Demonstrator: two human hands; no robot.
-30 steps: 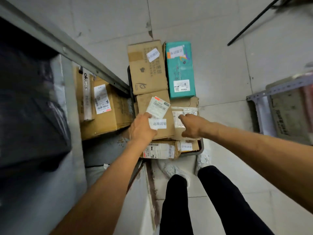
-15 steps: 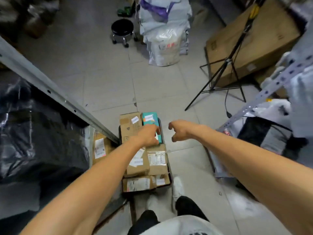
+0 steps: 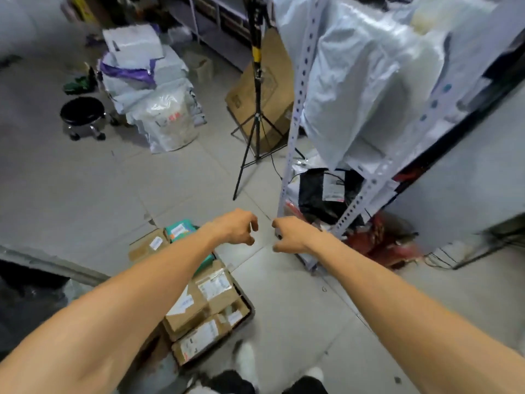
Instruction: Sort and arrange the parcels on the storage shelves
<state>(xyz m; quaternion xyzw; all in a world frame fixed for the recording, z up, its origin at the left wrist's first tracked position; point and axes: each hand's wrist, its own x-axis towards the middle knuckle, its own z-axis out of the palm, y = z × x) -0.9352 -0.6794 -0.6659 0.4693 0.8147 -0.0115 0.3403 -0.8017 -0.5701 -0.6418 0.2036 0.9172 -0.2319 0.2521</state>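
Hands: left hand [image 3: 235, 227] and right hand [image 3: 292, 234] side by side, fingers loosely curled, holding nothing.
Parcels: brown cardboard boxes [image 3: 218, 300] stacked at 7 o'clock.

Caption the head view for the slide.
Left hand and right hand, empty and loosely curled, between the cardboard boxes on the cart and the metal shelf rack.

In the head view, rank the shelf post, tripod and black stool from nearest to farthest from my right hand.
1. shelf post, its foot just beyond the right hand.
2. tripod, farther ahead, slightly left.
3. black stool, far left.
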